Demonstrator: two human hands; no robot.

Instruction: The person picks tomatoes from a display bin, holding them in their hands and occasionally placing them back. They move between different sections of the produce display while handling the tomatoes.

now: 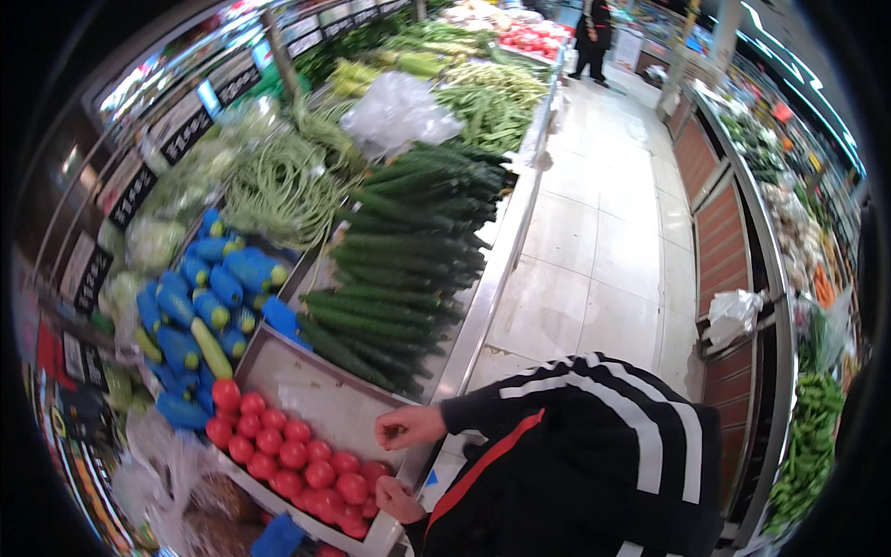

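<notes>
My right hand (411,426) is over the bare near end of a shallow display tray (327,397), its fingers curled; a dark patch between them is unclear. My left hand (398,500) lies lower in the view, at the tray's edge beside rows of red tomatoes (292,454), fingers bent. Whether it touches a tomato cannot be told. The tomatoes sit close together in several rows. Beyond the tray's divider lies a stack of dark green cucumbers (397,278). Green gourds in blue foam netting (209,292) are piled to the side, with one unwrapped pale green gourd (211,348) on them.
Long beans (278,188), a clear plastic bag (400,115) and green bean pods (487,111) lie further along the stall. Price signs (132,195) line its back. A metal rim (487,292) borders the tiled aisle (592,244). Another person (594,38) stands far off.
</notes>
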